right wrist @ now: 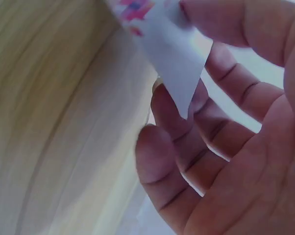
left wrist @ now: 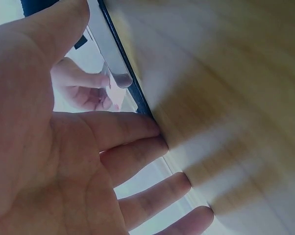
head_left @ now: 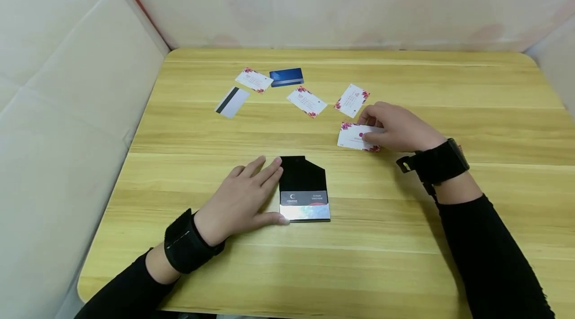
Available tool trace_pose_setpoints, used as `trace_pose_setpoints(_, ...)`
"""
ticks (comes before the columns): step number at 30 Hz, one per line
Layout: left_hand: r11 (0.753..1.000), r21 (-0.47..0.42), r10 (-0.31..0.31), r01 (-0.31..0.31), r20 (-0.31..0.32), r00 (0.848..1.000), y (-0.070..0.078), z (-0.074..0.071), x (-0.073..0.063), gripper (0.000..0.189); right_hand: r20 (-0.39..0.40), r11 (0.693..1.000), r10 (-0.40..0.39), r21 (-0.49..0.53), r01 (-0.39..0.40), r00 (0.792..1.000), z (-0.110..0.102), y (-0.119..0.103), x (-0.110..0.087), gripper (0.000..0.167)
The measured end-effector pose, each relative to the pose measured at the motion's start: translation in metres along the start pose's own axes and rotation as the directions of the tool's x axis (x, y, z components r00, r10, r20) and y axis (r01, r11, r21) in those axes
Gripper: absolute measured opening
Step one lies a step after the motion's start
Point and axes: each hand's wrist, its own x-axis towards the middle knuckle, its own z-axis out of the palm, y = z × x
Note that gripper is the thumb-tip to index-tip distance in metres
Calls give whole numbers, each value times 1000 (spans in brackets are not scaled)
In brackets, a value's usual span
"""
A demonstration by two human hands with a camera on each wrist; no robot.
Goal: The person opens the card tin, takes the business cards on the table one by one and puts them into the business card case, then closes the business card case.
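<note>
Room through the middle
Across the yellow wood-grain tabletop [head_left: 188,139], a hand could pass between the flat black-and-silver case [head_left: 303,176] and the loose white, pink-flowered rectangular card [head_left: 307,102]; the left hand [head_left: 240,201] bars the case's left edge, the right hand [head_left: 397,127] and its pinched white floral card [head_left: 348,135] the passage's right end.

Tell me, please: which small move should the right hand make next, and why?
The right hand should probably carry its white floral card toward the black-and-silver card holder, because it already pinches that card, while the left hand touches the holder's left edge, seemingly steadying it.
</note>
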Motion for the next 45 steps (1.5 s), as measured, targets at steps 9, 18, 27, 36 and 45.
trace_pose_setpoints(9,1000,1,-1,1,8,1000,-1,2,1,98,-43,993,-107,46,109,993,-1,-16,-2,15)
trace_pose_setpoints(18,1000,6,4,-4,6,1000,0,1,0,97,-41,957,-250,142,254,967,8,-45,-7,12)
trace_pose_setpoints(27,1000,1,-3,3,2,1000,0,0,-2,98,-39,875,-405,272,400,913,23,-76,-8,14)
trace_pose_setpoints(36,1000,-1,0,0,10,1000,0,-1,1,98,-57,840,-454,307,448,889,35,-89,-11,14)
trace_pose_setpoints(45,1000,-5,-15,15,22,1000,1,-2,0,99,-28,849,-450,295,438,893,43,-98,-10,12)
